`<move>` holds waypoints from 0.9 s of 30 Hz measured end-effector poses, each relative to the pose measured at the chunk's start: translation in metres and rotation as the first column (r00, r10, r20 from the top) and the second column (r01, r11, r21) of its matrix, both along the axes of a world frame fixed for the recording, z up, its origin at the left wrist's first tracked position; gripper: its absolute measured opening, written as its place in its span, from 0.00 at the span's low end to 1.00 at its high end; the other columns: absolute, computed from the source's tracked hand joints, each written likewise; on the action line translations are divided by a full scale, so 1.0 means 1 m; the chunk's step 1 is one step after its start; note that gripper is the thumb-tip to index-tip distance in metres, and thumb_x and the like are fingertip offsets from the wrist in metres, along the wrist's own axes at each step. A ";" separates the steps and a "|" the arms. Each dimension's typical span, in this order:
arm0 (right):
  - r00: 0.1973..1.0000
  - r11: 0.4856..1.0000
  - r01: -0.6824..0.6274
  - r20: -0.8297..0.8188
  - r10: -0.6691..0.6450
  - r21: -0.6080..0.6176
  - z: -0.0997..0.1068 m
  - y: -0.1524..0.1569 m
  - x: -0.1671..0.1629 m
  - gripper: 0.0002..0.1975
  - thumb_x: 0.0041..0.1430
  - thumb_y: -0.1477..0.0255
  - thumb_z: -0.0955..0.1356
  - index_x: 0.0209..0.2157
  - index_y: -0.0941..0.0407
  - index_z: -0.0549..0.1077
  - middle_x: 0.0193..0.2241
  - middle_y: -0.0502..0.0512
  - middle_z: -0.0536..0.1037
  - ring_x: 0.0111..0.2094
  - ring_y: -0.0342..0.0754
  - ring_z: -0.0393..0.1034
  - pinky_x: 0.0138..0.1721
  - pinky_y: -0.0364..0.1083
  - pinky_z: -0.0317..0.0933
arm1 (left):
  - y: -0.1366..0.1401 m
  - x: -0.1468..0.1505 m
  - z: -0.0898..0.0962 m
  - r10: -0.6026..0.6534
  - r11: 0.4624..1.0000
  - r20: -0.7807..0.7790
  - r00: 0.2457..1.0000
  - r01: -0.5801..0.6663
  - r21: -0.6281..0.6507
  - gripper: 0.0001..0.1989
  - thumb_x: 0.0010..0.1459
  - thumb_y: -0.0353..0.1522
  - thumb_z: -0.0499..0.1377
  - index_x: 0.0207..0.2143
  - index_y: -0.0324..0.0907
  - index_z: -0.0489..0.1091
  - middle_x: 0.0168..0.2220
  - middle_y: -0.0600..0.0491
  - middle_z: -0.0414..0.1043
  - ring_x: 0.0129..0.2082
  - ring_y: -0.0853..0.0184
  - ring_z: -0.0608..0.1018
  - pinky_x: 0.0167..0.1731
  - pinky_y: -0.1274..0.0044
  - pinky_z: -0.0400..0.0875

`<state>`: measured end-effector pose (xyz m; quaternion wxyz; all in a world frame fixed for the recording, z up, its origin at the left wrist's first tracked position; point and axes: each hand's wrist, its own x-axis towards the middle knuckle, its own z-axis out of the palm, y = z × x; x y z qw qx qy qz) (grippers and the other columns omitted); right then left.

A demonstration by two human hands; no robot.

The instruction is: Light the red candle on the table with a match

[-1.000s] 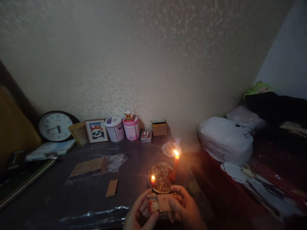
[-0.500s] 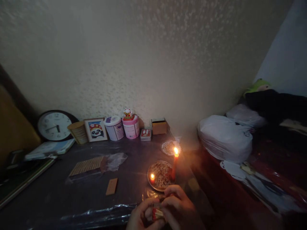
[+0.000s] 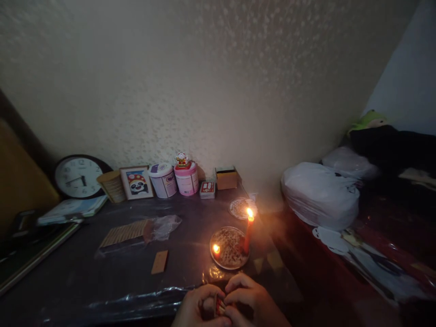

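At the bottom edge, my left hand (image 3: 194,309) and my right hand (image 3: 250,299) meet around a small matchbox (image 3: 219,306) with red match heads showing between the fingers. Just beyond them a round patterned plate (image 3: 229,249) sits on the dark table. A tall red candle (image 3: 248,234) burns at the plate's right side. A short candle stub (image 3: 215,250) burns at its left side. Which hand bears the box I cannot tell; both touch it.
A brown card (image 3: 160,262) and a plastic-wrapped pack of sticks (image 3: 127,232) lie left of the plate. A clock (image 3: 79,177), framed panda picture (image 3: 136,182), two tubs (image 3: 176,180) and boxes line the wall. A second plate (image 3: 240,208) lies behind. White bags (image 3: 320,195) fill the right.
My hands have drawn back toward me and lower in view, closing tighter around the matchbox. The open tray of matches seen a second ago is now mostly hidden by my fingers.
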<state>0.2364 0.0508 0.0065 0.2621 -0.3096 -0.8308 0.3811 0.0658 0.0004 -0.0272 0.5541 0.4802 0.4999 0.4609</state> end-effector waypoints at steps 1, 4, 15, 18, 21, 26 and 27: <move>1.000 1.000 0.001 -0.004 -0.002 -0.011 -0.001 0.000 0.000 0.07 0.51 0.80 0.69 0.28 0.59 0.80 0.35 0.59 0.76 0.34 0.48 0.74 0.33 0.41 0.67 | 0.000 -0.001 0.001 -0.004 1.000 -0.032 0.999 0.004 0.001 0.09 0.39 0.29 0.69 0.25 0.41 0.72 0.18 0.63 0.57 0.20 0.73 0.59 0.22 0.78 0.52; 1.000 0.999 0.014 -0.022 -0.014 -0.031 -0.003 0.001 -0.001 0.06 0.51 0.79 0.69 0.26 0.59 0.80 0.33 0.59 0.76 0.33 0.47 0.74 0.31 0.41 0.67 | 0.001 -0.002 0.001 -0.022 1.000 -0.059 0.998 0.022 -0.002 0.10 0.39 0.29 0.69 0.27 0.41 0.74 0.18 0.63 0.57 0.20 0.72 0.60 0.23 0.78 0.53; 0.999 0.998 0.024 -0.028 -0.023 0.059 -0.003 0.000 0.000 0.07 0.47 0.84 0.70 0.27 0.59 0.78 0.33 0.57 0.76 0.33 0.45 0.74 0.33 0.39 0.66 | 0.001 0.003 0.003 -0.019 0.999 -0.023 1.000 0.020 0.027 0.09 0.42 0.28 0.67 0.28 0.41 0.73 0.19 0.62 0.60 0.21 0.73 0.60 0.23 0.78 0.51; 0.998 0.994 0.036 -0.058 -0.030 0.103 -0.003 -0.002 -0.001 0.08 0.48 0.85 0.69 0.25 0.58 0.77 0.32 0.55 0.76 0.32 0.43 0.73 0.33 0.38 0.66 | 0.001 0.003 0.002 -0.050 0.999 0.020 0.999 0.050 0.004 0.10 0.43 0.30 0.68 0.30 0.41 0.72 0.19 0.62 0.59 0.21 0.73 0.60 0.22 0.78 0.51; 0.995 0.990 0.064 -0.083 -0.054 0.128 -0.002 -0.004 -0.004 0.09 0.49 0.85 0.68 0.25 0.58 0.75 0.32 0.54 0.76 0.32 0.43 0.73 0.33 0.38 0.66 | 0.000 0.004 0.003 -0.040 0.999 0.047 0.998 0.040 0.000 0.13 0.41 0.34 0.70 0.31 0.41 0.73 0.19 0.62 0.59 0.21 0.73 0.60 0.23 0.78 0.52; 0.989 0.988 0.112 -0.111 -0.101 0.102 0.003 -0.007 -0.007 0.09 0.51 0.83 0.67 0.24 0.57 0.73 0.32 0.54 0.75 0.31 0.44 0.73 0.32 0.40 0.67 | -0.002 0.008 0.013 -0.048 0.998 0.080 0.996 0.045 0.038 0.13 0.43 0.37 0.69 0.29 0.41 0.72 0.20 0.61 0.60 0.21 0.74 0.60 0.22 0.79 0.51; 0.986 0.989 0.121 -0.129 -0.109 0.088 0.004 -0.007 -0.008 0.08 0.51 0.83 0.66 0.24 0.57 0.73 0.32 0.54 0.75 0.31 0.44 0.73 0.32 0.40 0.67 | -0.002 0.009 0.014 -0.045 0.998 0.078 0.996 0.041 0.046 0.12 0.42 0.36 0.70 0.28 0.42 0.71 0.19 0.61 0.60 0.21 0.74 0.60 0.22 0.79 0.52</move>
